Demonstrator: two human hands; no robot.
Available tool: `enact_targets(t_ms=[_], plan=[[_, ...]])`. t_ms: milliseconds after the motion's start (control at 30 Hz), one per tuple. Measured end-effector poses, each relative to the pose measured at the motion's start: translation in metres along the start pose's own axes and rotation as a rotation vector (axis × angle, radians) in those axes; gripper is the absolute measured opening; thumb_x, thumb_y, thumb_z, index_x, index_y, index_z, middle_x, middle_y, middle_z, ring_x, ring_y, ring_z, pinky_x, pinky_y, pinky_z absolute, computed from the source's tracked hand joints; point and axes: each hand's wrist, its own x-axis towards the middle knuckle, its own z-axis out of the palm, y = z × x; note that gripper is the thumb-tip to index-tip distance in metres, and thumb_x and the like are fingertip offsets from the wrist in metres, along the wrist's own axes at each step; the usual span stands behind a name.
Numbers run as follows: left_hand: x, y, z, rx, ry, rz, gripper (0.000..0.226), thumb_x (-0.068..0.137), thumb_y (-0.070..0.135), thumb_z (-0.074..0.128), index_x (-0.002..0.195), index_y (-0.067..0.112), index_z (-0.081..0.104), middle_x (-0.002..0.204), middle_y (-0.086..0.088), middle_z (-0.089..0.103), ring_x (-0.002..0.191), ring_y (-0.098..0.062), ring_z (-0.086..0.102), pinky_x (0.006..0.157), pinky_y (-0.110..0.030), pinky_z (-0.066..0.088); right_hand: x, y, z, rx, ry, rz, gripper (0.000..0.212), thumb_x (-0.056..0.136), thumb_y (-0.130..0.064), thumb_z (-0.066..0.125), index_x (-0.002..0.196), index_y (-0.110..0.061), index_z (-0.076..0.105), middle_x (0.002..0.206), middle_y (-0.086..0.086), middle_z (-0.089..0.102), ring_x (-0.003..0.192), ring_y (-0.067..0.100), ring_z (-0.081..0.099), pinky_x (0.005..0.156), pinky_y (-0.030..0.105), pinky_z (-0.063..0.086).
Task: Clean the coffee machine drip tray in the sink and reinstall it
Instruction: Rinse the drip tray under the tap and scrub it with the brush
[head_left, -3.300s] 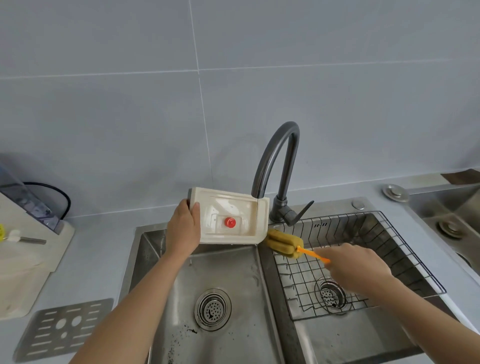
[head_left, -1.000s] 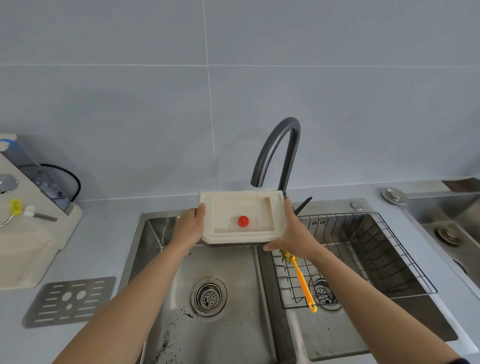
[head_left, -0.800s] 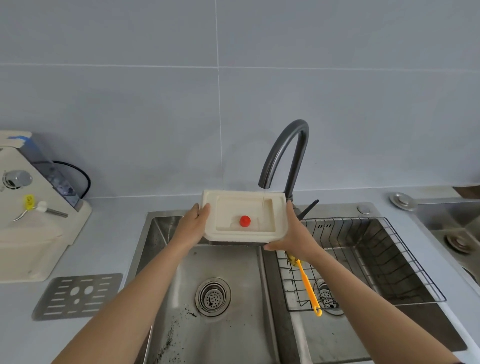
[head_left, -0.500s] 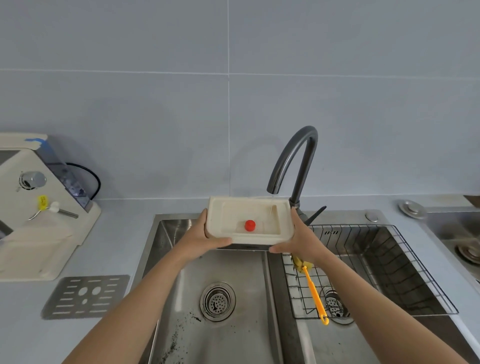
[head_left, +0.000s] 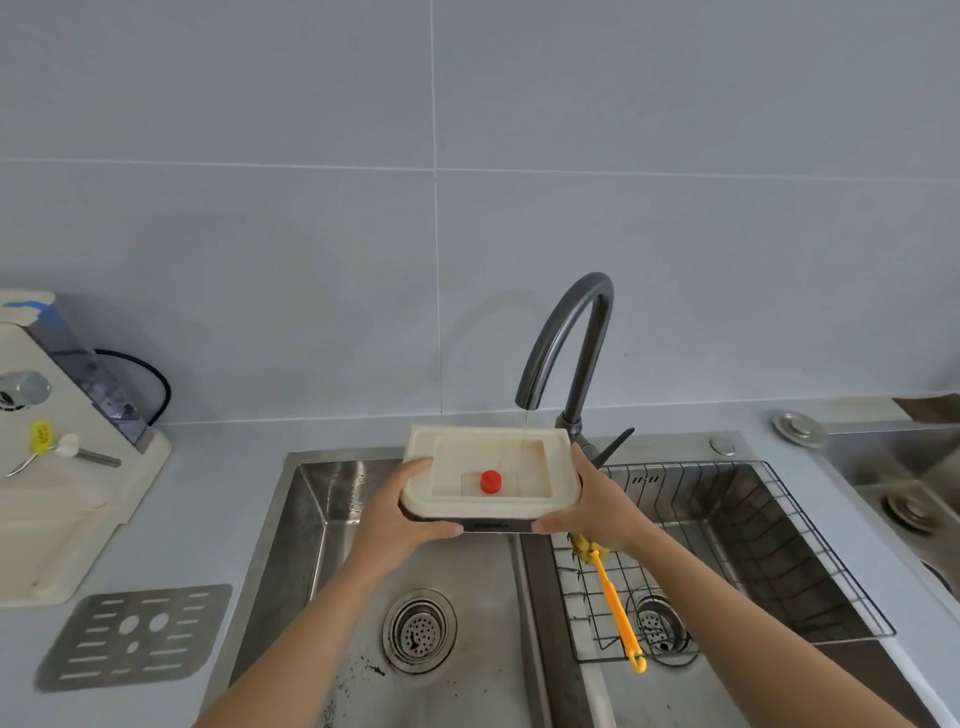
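Note:
The cream drip tray (head_left: 556, 457) with a red float (head_left: 490, 481) in its well is held level over the left sink basin (head_left: 311, 519). My left hand (head_left: 402, 512) grips its left end and my right hand (head_left: 597, 506) grips its right end. A thin stream of water falls from the dark tap (head_left: 566, 343) into the tray's right side. The cream coffee machine (head_left: 57, 467) stands on the counter at the far left. The metal drip grate (head_left: 132, 636) lies flat in front of it.
An orange-handled sponge brush (head_left: 615, 616) lies in the wire rack (head_left: 753, 545) over the right basin. Dark grounds speckle the left basin near the drain (head_left: 418, 631). A second sink (head_left: 914, 493) sits at the far right.
My right hand put the brush down in the rack and took hold of the tray's right end. The tray went from tilted to level under the tap. The view shifted left.

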Motion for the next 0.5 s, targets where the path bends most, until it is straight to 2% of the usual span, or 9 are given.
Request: enact_targets(t_ms=[33,100,200,233,300,367,433,500], plan=[[0.000,0.001,0.001,-0.008,0.013,0.007,0.085,0.048,0.017,0.090,0.123,0.019,0.050,0.117,0.006,0.050,0.111,-0.015,0.045,0.090,-0.024,0.035,-0.001,-0.002,-0.002,-0.008,-0.009,-0.004,0.081,0.066,-0.012,0.080,0.126,-0.028,0.029,0.107,-0.018,0.048,0.096,-0.001,0.052,0.064,0.001,0.045],[0.003,0.000,0.001,-0.014,0.042,0.009,0.077,0.053,0.009,0.087,0.121,0.019,0.051,0.115,0.006,0.051,0.108,-0.015,0.046,0.087,-0.023,0.037,0.000,0.000,-0.004,-0.017,-0.035,-0.012,0.088,0.064,-0.021,0.081,0.132,-0.026,0.026,0.113,-0.016,0.050,0.103,0.007,0.055,0.073,0.011,0.052],[0.007,-0.002,0.002,-0.009,0.046,0.012,0.075,0.054,0.008,0.086,0.119,0.022,0.051,0.114,0.003,0.051,0.105,-0.016,0.047,0.079,-0.020,0.039,0.001,0.006,-0.011,0.046,-0.066,0.020,0.105,0.056,-0.042,0.079,0.141,-0.026,0.020,0.124,-0.011,0.051,0.114,0.011,0.053,0.092,0.028,0.053],[0.009,-0.003,0.001,0.000,0.047,0.009,0.075,0.054,0.009,0.086,0.118,0.024,0.050,0.114,0.003,0.051,0.106,-0.017,0.047,0.080,-0.022,0.040,-0.002,0.004,-0.014,0.097,-0.058,0.050,0.104,0.058,-0.046,0.077,0.143,-0.026,0.020,0.128,-0.010,0.050,0.118,0.010,0.052,0.098,0.033,0.050],[0.013,-0.005,0.000,0.003,0.049,-0.002,0.075,0.054,0.011,0.086,0.117,0.028,0.049,0.116,0.003,0.050,0.107,-0.018,0.047,0.085,-0.027,0.042,-0.004,0.004,-0.020,0.210,0.012,0.095,0.087,0.075,-0.046,0.067,0.144,-0.024,0.020,0.138,-0.011,0.043,0.126,0.013,0.044,0.110,0.041,0.035],[0.016,-0.008,0.000,-0.006,0.052,-0.017,0.075,0.053,0.012,0.087,0.113,0.034,0.048,0.114,0.004,0.051,0.107,-0.020,0.049,0.089,-0.036,0.048,0.001,0.010,-0.028,0.327,0.140,0.206,0.076,0.090,-0.043,0.048,0.148,-0.018,0.005,0.147,-0.007,0.030,0.137,0.018,0.029,0.114,0.042,0.021],[0.019,-0.008,0.000,-0.012,0.052,-0.028,0.073,0.052,0.013,0.088,0.107,0.040,0.048,0.111,0.005,0.051,0.107,-0.023,0.051,0.089,-0.044,0.051,0.011,0.024,-0.035,0.352,0.206,0.339,0.078,0.091,-0.054,0.036,0.148,-0.022,-0.006,0.157,0.002,0.011,0.144,0.025,0.012,0.115,0.047,0.014],[0.020,-0.007,0.000,-0.019,0.058,-0.028,0.072,0.052,0.010,0.087,0.104,0.042,0.049,0.110,0.006,0.051,0.107,-0.023,0.051,0.090,-0.045,0.051,0.023,0.034,-0.038,0.404,0.232,0.409,0.079,0.090,-0.059,0.031,0.147,-0.024,-0.011,0.159,0.004,-0.001,0.145,0.028,0.004,0.115,0.050,0.010]])
